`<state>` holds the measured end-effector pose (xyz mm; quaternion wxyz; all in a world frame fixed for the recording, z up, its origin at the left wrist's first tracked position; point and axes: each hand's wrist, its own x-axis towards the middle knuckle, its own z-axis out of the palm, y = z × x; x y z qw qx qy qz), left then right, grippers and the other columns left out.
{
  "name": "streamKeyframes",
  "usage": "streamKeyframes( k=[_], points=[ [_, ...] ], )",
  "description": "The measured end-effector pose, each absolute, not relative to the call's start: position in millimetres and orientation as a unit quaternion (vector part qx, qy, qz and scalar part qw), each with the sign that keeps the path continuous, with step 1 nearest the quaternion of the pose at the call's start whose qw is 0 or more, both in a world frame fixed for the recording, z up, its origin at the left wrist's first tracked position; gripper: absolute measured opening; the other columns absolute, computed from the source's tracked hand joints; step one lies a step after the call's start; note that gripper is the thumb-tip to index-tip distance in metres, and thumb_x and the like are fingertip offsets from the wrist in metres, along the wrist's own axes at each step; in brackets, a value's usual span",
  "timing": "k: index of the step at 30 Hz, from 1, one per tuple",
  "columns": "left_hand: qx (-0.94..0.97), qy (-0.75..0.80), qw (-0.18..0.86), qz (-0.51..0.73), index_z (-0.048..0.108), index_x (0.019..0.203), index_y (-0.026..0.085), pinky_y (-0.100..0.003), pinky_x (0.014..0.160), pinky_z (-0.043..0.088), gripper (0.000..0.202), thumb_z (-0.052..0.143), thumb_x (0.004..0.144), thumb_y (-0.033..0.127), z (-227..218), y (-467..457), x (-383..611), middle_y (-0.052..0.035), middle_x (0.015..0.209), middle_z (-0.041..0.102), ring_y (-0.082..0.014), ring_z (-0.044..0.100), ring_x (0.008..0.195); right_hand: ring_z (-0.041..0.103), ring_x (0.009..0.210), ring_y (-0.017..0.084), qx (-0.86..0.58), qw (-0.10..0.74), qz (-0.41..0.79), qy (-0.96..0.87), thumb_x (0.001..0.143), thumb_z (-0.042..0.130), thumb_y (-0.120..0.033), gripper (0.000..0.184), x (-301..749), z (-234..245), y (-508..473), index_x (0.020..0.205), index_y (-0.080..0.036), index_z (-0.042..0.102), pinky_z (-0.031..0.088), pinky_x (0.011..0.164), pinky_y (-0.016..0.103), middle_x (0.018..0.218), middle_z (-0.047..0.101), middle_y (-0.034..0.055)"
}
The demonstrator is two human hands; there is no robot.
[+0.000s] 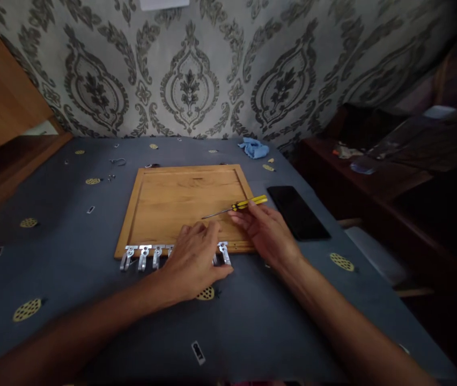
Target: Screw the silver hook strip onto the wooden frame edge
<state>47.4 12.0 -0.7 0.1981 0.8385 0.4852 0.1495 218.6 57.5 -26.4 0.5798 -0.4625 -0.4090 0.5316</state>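
A wooden board with a raised frame lies flat on the cloth-covered table. Several silver metal hooks line its near edge, some hidden under my left hand. That hand rests across the near edge, fingers bent onto the board and thumb spread apart beside the rightmost hook. My right hand, at the board's right side, pinches a screwdriver by its yellow and black handle. The thin shaft points left above the board, its tip apart from the hooks.
To the right of the board lies a black phone. A crumpled blue cloth sits at the back. Small screws and a loose hook lie at the back left. Patterned fabric rises behind the table; wooden furniture stands left.
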Motion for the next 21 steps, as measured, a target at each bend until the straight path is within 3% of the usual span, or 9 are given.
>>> streamKeyframes(
  k=[4, 7, 10, 14, 21],
  points=[
    [0.840, 0.484, 0.195, 0.150, 0.045, 0.104, 0.019, -0.046, 0.087, 0.043, 0.045, 0.074, 0.073, 0.032, -0.8, 12.4, 47.8, -0.0063, 0.101, 0.062, -0.0296, 0.058, 0.100, 0.072, 0.082, 0.020, -0.485, 0.523, 0.551, -0.434, 0.077, 0.070, -0.041, 0.025, 228.4, -31.7, 57.3, 0.076, -0.016, 0.067, 0.060, 0.081, 0.035, 0.084, 0.074, 0.0099],
    [0.838, 0.489, 0.200, 0.138, 0.045, 0.106, 0.019, -0.045, 0.086, 0.043, 0.047, 0.075, 0.073, 0.032, -0.1, 12.6, 48.3, -0.0065, 0.100, 0.063, -0.0294, 0.058, 0.099, 0.070, 0.079, 0.020, -0.508, 0.491, 0.526, -0.472, 0.077, 0.069, -0.033, 0.019, 236.2, -26.4, 43.5, 0.086, -0.016, 0.072, 0.057, 0.084, 0.040, 0.083, 0.073, 0.0080],
    [0.842, 0.484, 0.194, 0.142, 0.045, 0.108, 0.018, -0.046, 0.086, 0.043, 0.046, 0.073, 0.075, 0.032, -0.4, 12.5, 48.2, -0.0067, 0.101, 0.063, -0.0286, 0.058, 0.098, 0.064, 0.092, 0.023, -0.508, 0.444, 0.444, -0.589, 0.076, 0.068, -0.022, 0.013, 239.9, -20.7, 24.4, 0.087, -0.019, 0.074, 0.049, 0.095, 0.046, 0.091, 0.072, 0.0066],
    [0.845, 0.477, 0.193, 0.145, 0.044, 0.107, 0.017, -0.047, 0.086, 0.043, 0.045, 0.072, 0.076, 0.032, -1.2, 12.0, 47.7, -0.0076, 0.102, 0.063, -0.0288, 0.058, 0.099, 0.057, 0.103, 0.027, -0.431, 0.293, 0.236, -0.820, 0.083, 0.056, -0.016, 0.030, 240.1, -20.8, 6.7, 0.110, -0.019, 0.069, 0.047, 0.092, 0.053, 0.108, 0.066, 0.0106],
    [0.841, 0.483, 0.200, 0.139, 0.045, 0.106, 0.018, -0.046, 0.086, 0.043, 0.044, 0.074, 0.075, 0.030, 1.7, 13.2, 49.2, -0.0073, 0.102, 0.064, -0.0291, 0.058, 0.099, 0.054, 0.098, 0.025, -0.407, 0.254, 0.184, -0.858, 0.088, 0.053, -0.016, 0.035, 240.4, -22.9, 4.2, 0.122, -0.021, 0.060, 0.050, 0.085, 0.049, 0.106, 0.062, 0.0098]
  ],
)
